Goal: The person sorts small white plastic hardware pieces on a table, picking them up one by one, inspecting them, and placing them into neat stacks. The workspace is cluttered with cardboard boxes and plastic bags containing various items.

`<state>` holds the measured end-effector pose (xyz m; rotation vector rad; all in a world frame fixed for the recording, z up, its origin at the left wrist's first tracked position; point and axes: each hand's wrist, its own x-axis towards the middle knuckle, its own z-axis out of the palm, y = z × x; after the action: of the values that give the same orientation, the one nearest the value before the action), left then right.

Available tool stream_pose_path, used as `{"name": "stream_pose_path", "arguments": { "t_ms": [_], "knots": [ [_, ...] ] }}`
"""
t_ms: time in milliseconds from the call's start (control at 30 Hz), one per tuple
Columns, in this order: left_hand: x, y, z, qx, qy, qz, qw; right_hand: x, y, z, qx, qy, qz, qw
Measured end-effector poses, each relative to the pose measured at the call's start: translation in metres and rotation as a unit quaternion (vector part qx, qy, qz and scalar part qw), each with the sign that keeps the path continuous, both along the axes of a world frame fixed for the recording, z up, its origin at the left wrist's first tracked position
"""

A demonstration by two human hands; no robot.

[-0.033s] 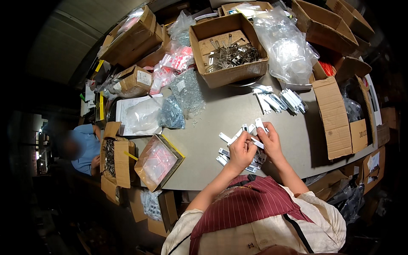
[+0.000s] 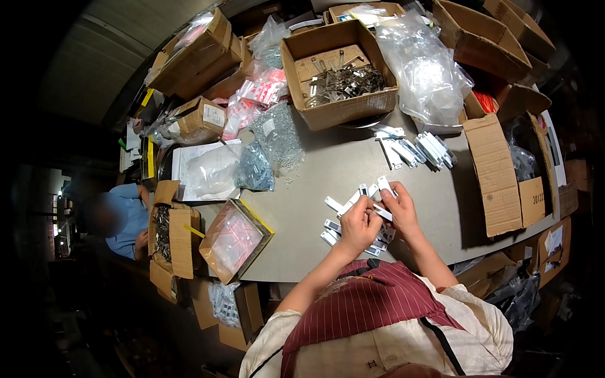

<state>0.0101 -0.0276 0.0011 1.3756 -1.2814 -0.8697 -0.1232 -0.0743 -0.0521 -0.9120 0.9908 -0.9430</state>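
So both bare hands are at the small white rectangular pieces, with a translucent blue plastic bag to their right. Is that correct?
Not quite: the head view shows the translucent blue plastic bag lying left of the small white rectangular pieces. The left hand and right hand are indeed at those pieces.

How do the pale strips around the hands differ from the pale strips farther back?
The near strips are spread at mixed angles; the far strips lie mostly side by side. The near strips are partly hidden by the left hand and right hand; the far strips are untouched. Both groups are on the grey table.
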Motion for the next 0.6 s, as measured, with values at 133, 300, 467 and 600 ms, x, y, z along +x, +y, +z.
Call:
{"name": "stream_pose_path", "arguments": {
  "t_ms": [133,300,467,600],
  "knots": [
    [0.000,0.003,-0.007,-0.036,-0.095,-0.018,0.995,-0.003,-0.001,0.004,0.084,-0.027,0.033,0.996],
    [-0.002,0.001,-0.007,-0.056,-0.114,-0.025,0.992,-0.001,0.002,0.015,0.141,-0.052,0.018,0.989],
    [-0.003,-0.001,-0.006,-0.086,-0.139,-0.010,0.987,-0.001,0.006,0.017,0.159,-0.062,0.030,0.985],
    [-0.004,-0.003,-0.002,-0.113,-0.132,0.000,0.985,-0.002,0.010,0.021,0.180,-0.077,0.054,0.979]
  ]
}}
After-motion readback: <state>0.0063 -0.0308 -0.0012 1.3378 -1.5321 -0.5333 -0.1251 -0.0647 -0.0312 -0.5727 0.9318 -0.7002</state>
